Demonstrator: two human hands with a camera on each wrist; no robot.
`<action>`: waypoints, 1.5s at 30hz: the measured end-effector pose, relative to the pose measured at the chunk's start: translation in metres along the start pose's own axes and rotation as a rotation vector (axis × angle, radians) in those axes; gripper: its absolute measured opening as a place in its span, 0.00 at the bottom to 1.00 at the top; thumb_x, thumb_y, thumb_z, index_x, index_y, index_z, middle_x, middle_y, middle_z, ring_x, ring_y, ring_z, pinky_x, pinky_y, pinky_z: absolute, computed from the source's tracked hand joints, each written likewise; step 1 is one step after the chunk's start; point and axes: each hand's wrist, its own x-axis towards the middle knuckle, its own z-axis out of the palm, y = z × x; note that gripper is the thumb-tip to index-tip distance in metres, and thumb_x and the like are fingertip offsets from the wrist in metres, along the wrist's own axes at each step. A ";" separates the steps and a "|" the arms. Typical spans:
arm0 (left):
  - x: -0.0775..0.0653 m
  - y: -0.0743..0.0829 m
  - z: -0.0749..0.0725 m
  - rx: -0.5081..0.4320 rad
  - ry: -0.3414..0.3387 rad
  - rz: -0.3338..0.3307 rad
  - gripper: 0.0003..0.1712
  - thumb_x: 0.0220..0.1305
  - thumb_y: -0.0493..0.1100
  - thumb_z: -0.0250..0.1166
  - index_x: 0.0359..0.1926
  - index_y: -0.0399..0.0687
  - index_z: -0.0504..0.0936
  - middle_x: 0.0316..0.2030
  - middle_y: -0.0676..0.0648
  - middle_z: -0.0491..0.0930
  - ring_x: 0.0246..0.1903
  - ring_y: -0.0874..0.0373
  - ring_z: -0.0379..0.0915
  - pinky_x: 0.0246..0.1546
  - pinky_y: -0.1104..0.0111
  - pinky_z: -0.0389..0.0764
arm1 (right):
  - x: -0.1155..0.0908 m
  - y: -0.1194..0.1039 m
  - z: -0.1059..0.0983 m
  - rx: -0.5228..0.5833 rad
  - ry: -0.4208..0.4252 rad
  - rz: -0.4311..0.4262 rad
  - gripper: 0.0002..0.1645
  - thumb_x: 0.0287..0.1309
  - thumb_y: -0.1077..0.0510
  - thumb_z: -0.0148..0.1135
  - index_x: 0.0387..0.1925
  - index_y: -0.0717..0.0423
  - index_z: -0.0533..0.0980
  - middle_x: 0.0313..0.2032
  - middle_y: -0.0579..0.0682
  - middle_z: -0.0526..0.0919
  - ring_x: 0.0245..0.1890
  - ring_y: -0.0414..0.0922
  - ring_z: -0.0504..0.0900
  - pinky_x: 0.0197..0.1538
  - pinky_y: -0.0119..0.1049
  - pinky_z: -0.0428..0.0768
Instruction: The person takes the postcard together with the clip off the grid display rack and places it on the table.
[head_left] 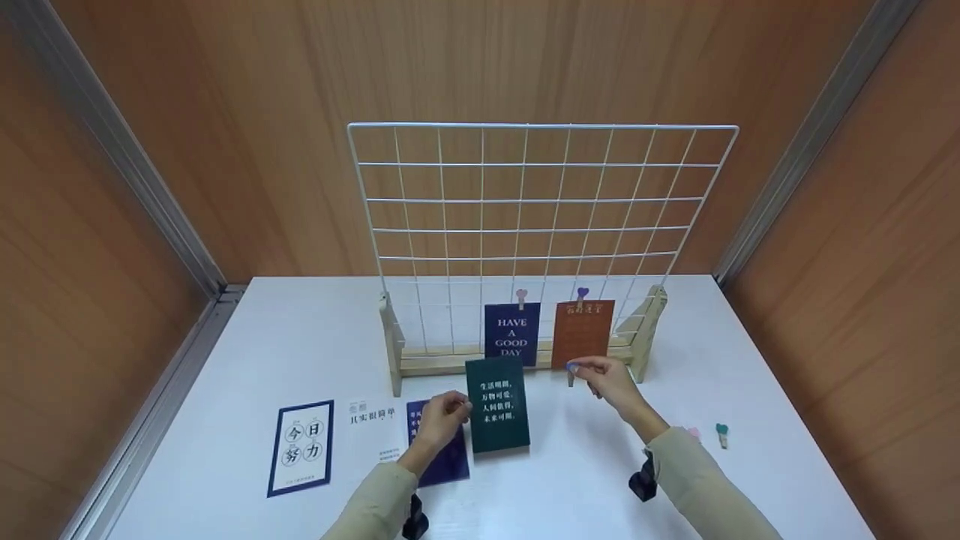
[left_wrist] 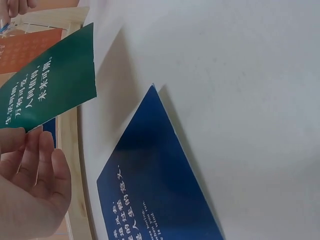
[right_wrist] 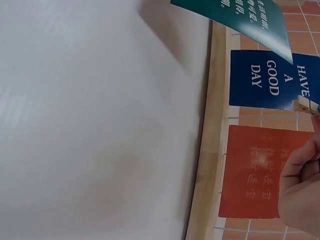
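My left hand point(head_left: 441, 420) pinches a dark green card point(head_left: 498, 431) with white writing by its left edge, holding it up off the table. A small wooden clothespin point(right_wrist: 303, 104) with a bluish top is pinched between my right thumb and finger; that right hand point(head_left: 613, 386) is in front of the orange card point(head_left: 581, 334). A navy "HAVE A GOOD DAY" card point(head_left: 512, 324) and the orange card hang side by side low on a white wire grid point(head_left: 544, 163), under a pink heart clothespin point(head_left: 522, 296) and a purple heart clothespin point(head_left: 582, 294).
On the white table point(head_left: 585, 487) lie a blue card point(head_left: 451, 463) partly behind my left hand, a white card point(head_left: 367, 435) and a blue-bordered card point(head_left: 300, 450). A green heart clothespin point(head_left: 722, 435) lies at right, near a partly hidden pink one point(head_left: 694, 433). Wooden feet point(head_left: 646, 334) support the grid.
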 end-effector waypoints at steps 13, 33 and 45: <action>-0.007 -0.005 0.003 0.002 -0.021 -0.040 0.06 0.59 0.34 0.55 0.34 0.35 0.77 0.23 0.49 0.75 0.25 0.58 0.73 0.27 0.67 0.74 | -0.009 0.003 -0.024 0.011 -0.103 0.006 0.17 0.55 0.57 0.58 0.40 0.67 0.76 0.17 0.46 0.70 0.14 0.36 0.63 0.18 0.26 0.63; -0.015 -0.012 0.008 -0.031 -0.076 -0.114 0.07 0.59 0.34 0.55 0.33 0.33 0.77 0.23 0.44 0.76 0.24 0.53 0.73 0.23 0.66 0.75 | -0.027 0.023 -0.070 -0.023 -0.140 0.027 0.18 0.57 0.58 0.55 0.42 0.71 0.74 0.17 0.44 0.70 0.14 0.35 0.63 0.18 0.25 0.64; -0.017 -0.015 0.010 -0.092 -0.086 -0.166 0.07 0.58 0.32 0.55 0.33 0.31 0.77 0.23 0.43 0.76 0.23 0.53 0.74 0.23 0.65 0.76 | -0.034 0.039 -0.101 -0.065 -0.187 0.125 0.22 0.56 0.52 0.56 0.44 0.66 0.75 0.17 0.45 0.68 0.15 0.38 0.64 0.21 0.28 0.64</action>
